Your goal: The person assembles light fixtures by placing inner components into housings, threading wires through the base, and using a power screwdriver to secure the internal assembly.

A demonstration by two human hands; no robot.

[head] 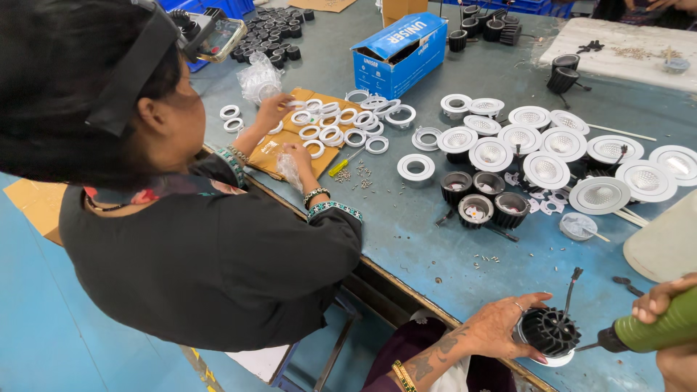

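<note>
One black finned downlight housing with a white rim (549, 334) sits at the near edge of the blue-green tabletop (406, 239), steadied by the left hand (501, 327), fingers clamped around its side. Right hand (664, 319): grip closed on a green powered screwdriver (650, 330), bit tip against the housing. Step judged: fastening a screw; next calls for a steady, square bit. Beyond: finished white reflector lamps (552, 152), loose white plastic rings (341, 127), a co-worker's hands (283, 131), blue cardboard box (399, 54).

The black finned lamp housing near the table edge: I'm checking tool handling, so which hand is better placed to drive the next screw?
Probably the right hand: it grips the green screwdriver, tip at the black finned lamp housing, which the left hand steadies.
</note>
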